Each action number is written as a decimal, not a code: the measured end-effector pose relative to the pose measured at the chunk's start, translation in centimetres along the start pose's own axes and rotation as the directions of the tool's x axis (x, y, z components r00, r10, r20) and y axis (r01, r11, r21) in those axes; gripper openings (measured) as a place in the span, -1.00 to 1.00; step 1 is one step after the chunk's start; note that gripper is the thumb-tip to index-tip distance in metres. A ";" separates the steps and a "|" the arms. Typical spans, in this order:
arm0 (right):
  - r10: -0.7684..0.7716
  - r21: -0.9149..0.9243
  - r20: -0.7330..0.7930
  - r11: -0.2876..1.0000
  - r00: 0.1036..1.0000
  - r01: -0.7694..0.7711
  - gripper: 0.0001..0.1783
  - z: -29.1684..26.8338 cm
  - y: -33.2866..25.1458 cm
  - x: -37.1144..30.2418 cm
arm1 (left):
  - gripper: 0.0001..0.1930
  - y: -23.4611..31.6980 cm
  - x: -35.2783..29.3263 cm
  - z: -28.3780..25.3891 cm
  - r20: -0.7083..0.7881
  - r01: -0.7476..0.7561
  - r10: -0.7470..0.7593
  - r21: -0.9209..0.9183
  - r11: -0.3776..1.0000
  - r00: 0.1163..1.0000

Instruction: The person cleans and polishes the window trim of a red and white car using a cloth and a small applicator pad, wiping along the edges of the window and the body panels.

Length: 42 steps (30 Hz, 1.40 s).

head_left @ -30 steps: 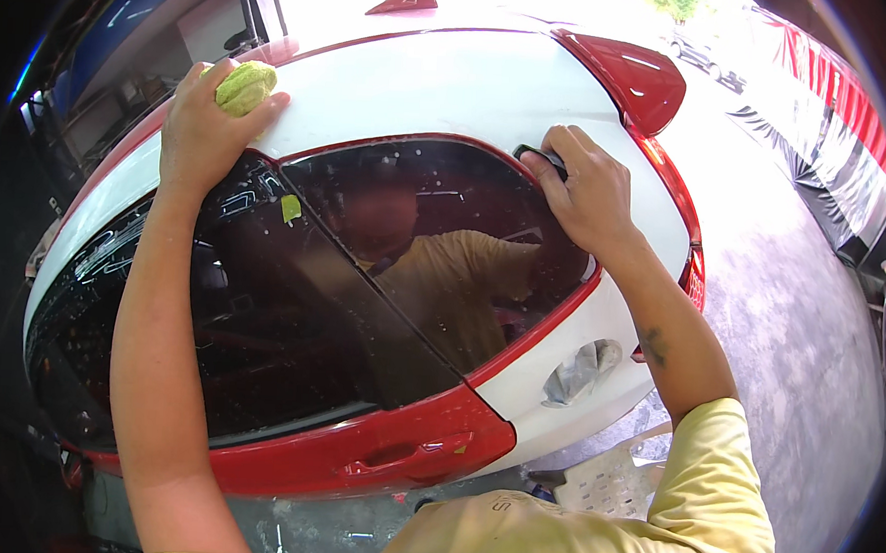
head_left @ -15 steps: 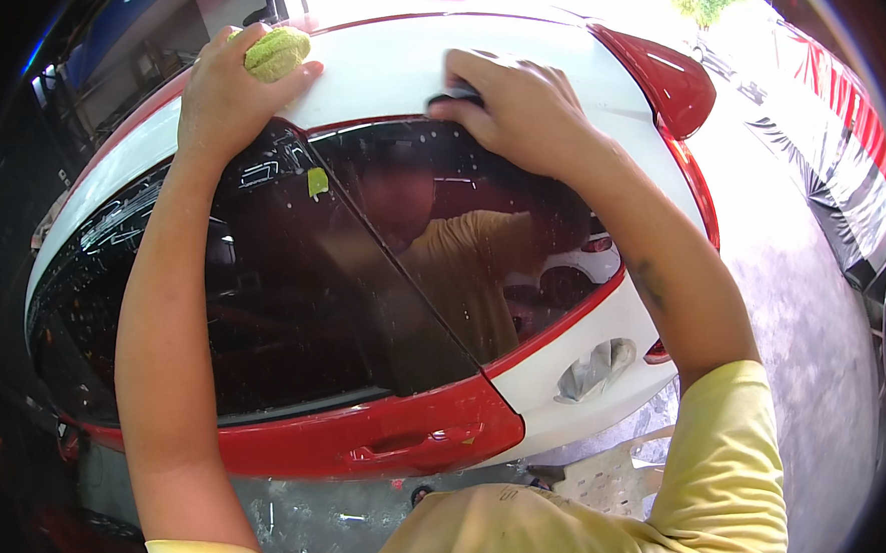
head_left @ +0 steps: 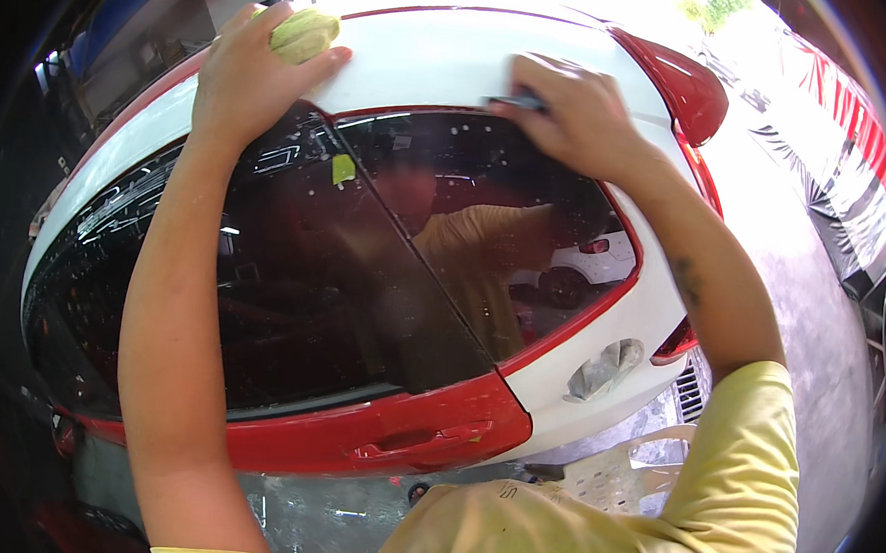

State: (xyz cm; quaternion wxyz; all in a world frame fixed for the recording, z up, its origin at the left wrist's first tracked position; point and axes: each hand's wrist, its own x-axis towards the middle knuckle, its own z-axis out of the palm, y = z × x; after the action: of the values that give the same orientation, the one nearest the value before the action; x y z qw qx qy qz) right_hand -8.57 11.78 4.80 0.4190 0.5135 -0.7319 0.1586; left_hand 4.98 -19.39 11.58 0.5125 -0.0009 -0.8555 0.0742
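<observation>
My left hand (head_left: 248, 81) is closed round a bunched yellow-green cloth (head_left: 307, 35), resting at the edge of the car's white roof (head_left: 424, 60). Farther right, my right hand (head_left: 582, 114) grips a small dark flat-edged tool (head_left: 517, 102), held at the roof edge just above the rear side window. Motion smears that hand, and its fingers cover most of the tool, so its exact kind is unclear. Below both hands, the dark side glass (head_left: 445, 247) carries whitish specks and reflects a person and a vehicle. A small yellow-green sticker (head_left: 342, 169) is on the glass.
The red door with its handle (head_left: 424, 441) lies close to my body. A red rear spoiler (head_left: 688, 89) juts out at the far right. Near my right elbow stands a pale plastic chair (head_left: 608, 482). Translucent film covers a patch (head_left: 603, 370) on the white rear panel.
My right hand has slid right along the roof edge with the dark tool. My left hand with the cloth also sits slightly farther right, as the whole view has shifted a little.
</observation>
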 end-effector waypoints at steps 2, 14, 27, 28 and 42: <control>-0.033 0.085 -0.035 0.996 0.999 0.036 -0.64 -1.4 0.7 -1.1 | -0.32 -0.3 0.3 -0.2 -0.048 -0.023 0.024 0.031 0.999 0.999; -0.014 0.057 0.120 0.998 0.993 0.008 -0.59 -1.1 0.7 1.6 | -0.42 -0.1 0.1 -0.7 -0.013 -0.028 0.029 0.042 0.999 0.999; 0.017 0.046 0.228 0.999 0.974 -0.028 -0.62 -1.9 -1.2 2.1 | -0.39 0.0 -0.1 -0.5 -0.015 -0.010 0.010 0.056 0.998 1.000; -0.028 0.058 0.188 0.998 0.982 0.017 -0.63 -1.4 -1.5 2.7 | -0.38 -0.1 0.0 -0.9 0.002 0.000 0.000 0.063 0.998 1.000; -0.143 0.023 -0.079 0.989 0.987 0.145 -0.71 1.4 -4.5 4.3 | -0.38 0.0 0.3 -0.3 -0.012 0.012 -0.011 0.067 0.998 1.000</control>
State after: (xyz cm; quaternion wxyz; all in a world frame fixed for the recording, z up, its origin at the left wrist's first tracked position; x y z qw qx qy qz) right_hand -5.76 6.30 6.46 0.4497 0.5645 -0.6738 0.1582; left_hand 5.07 -19.36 11.98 0.5174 0.0207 -0.8496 0.1002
